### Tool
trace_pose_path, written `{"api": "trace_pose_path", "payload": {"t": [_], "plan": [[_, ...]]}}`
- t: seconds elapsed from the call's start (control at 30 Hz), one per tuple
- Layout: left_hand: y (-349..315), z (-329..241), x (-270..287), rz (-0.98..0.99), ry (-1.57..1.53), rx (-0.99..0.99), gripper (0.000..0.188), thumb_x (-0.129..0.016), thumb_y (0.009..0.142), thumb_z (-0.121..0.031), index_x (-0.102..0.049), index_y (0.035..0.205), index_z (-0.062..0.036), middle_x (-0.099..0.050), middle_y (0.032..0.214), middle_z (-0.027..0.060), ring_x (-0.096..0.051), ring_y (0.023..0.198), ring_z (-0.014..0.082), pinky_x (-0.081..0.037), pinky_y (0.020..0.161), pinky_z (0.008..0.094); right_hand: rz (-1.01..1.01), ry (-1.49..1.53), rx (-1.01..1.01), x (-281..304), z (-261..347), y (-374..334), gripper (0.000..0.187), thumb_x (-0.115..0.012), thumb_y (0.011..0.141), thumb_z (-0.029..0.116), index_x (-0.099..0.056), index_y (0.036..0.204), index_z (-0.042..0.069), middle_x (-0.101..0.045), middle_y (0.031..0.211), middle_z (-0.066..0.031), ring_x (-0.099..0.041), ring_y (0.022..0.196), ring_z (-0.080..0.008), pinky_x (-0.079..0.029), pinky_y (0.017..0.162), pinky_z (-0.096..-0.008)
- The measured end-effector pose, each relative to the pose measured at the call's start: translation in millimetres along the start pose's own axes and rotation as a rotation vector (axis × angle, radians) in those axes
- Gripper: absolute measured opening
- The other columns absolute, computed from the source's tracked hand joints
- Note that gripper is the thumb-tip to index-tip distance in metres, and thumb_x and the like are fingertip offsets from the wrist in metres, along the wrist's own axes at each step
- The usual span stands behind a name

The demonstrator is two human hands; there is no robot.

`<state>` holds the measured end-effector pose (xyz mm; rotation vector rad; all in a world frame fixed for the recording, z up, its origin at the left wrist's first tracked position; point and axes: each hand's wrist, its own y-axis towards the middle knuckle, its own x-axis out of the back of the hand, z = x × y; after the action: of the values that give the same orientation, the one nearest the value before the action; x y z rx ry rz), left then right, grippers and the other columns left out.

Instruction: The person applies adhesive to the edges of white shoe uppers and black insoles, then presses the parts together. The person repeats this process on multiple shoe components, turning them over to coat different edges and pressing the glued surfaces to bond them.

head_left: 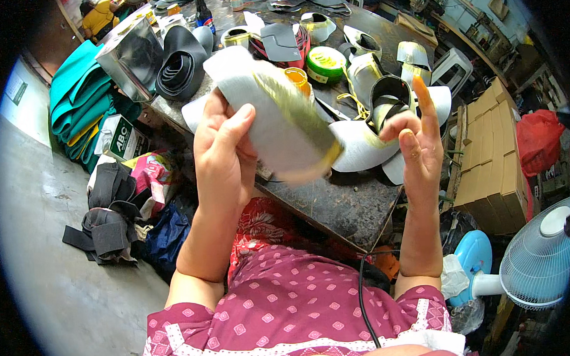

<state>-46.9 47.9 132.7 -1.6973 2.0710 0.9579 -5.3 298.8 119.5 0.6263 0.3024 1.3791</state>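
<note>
My left hand grips a curved whitish-grey sheet piece, thumb on its face. Yellowish, glue-like smears run along the piece's far edge, and motion blurs its right end. To the right, my right hand is raised with nothing in it. Its index finger points up and is stained yellow-orange; the other fingers are bent. Beyond the held piece stand a jar of orange-yellow paste and a round green tub. Similar whitish pieces with yellowed edges, some curled into loops, lie behind and around my right hand.
The dark worktable also carries black rolled sheets, a metal tin and a dark bottle. Green folded sheets are at left. Cardboard boxes, a red bag and a fan stand at right.
</note>
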Motion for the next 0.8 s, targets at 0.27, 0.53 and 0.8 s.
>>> {"api": "trace_pose_path", "payload": {"t": [0.27, 0.53, 0.8], "plan": [[6, 35, -25, 0.041, -0.083, -0.138, 0.047, -0.049, 0.095, 0.001, -0.03, 0.138, -0.0056, -0.055, 0.123, 0.0106, -0.059, 0.107, 0.017, -0.052, 0.088, 0.0313, -0.011, 0.18, -0.18, -39, -9, -13, 0.094, -0.06, 0.095, 0.044, 0.001, 0.156, 0.006, -0.07, 0.097, -0.0125, -0.067, 0.085, -0.0159, -0.051, 0.077, -0.026], [-6, 48, -24, 0.155, 0.009, -0.072, 0.046, -0.049, 0.096, 0.005, -0.026, 0.135, -0.0018, -0.053, 0.126, 0.0155, -0.057, 0.116, 0.023, -0.057, 0.088, 0.0371, -0.057, 0.345, -0.132, -41, -13, -9, 0.097, -0.064, 0.093, 0.006, 0.01, 0.155, 0.013, -0.067, 0.107, -0.0179, -0.066, 0.093, -0.0191, -0.052, 0.085, -0.0325], [0, 29, -2, 0.262, 0.462, -0.037, 0.027, -0.059, 0.096, -0.013, -0.053, 0.119, 0.0004, -0.068, 0.094, 0.0124, -0.068, 0.081, 0.0184, -0.055, 0.065, 0.0276, -0.279, 0.053, 0.048, -14, -4, 19, 0.093, -0.069, 0.089, 0.004, -0.007, 0.157, 0.014, -0.069, 0.104, -0.0193, -0.066, 0.095, -0.0167, -0.048, 0.086, -0.0279]]}}
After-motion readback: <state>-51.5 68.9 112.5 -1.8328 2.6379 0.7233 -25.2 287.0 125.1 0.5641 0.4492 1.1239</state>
